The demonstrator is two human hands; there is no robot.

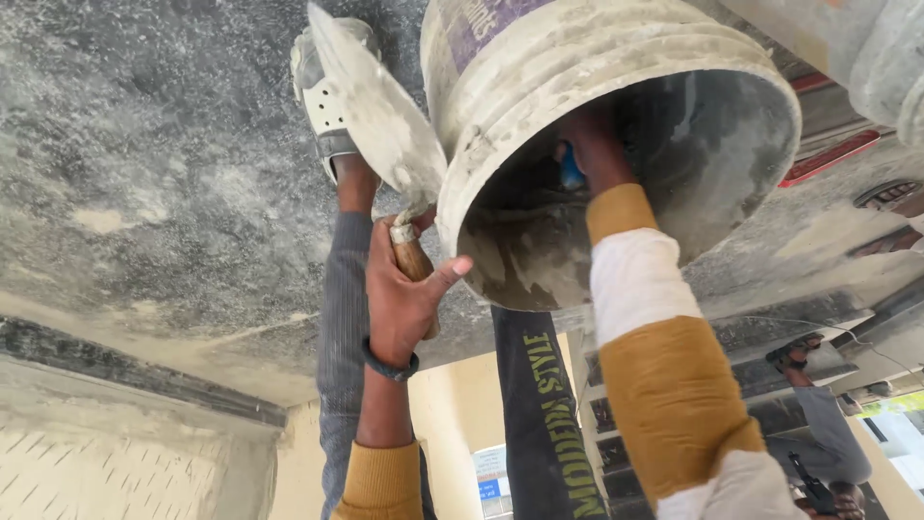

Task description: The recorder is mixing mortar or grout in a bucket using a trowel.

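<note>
Left hand (402, 289) up front, fist wrapped around the brown wooden handle of a trowel (371, 106), thumb stuck out sideways and pressing against the outer wall of the bucket (500, 116). The trowel's broad blade, caked in pale mortar, angles up and away from the fist and covers part of a white perforated clog (322, 106) on the foot behind it. A dark band sits on that left wrist, with a mustard cuff lower down the forearm.

Now the bucket: a big plastic pail, smeared grey all over, tipped on its side with the open mouth facing the camera. The right arm, in a sleeve of mustard and white bands, runs straight into that mouth. The right hand (589, 144) is deep in the shadow there, next to something small and blue (571, 171); whether the fingers are curled, spread or gripping, I cannot tell, since the dark interior hides them.

Around all this lies a rough, dusty grey concrete floor (144, 164) speckled with white grit. A grey-trousered leg runs along beside the left forearm towards the clog. A dark fabric strip (539, 414) with yellow-green lettering hangs near the bucket's rim. At the far right edge, another person's sandalled foot (804, 356) and trouser leg show, well apart from the bucket, with red bars (828, 159) nearby.
</note>
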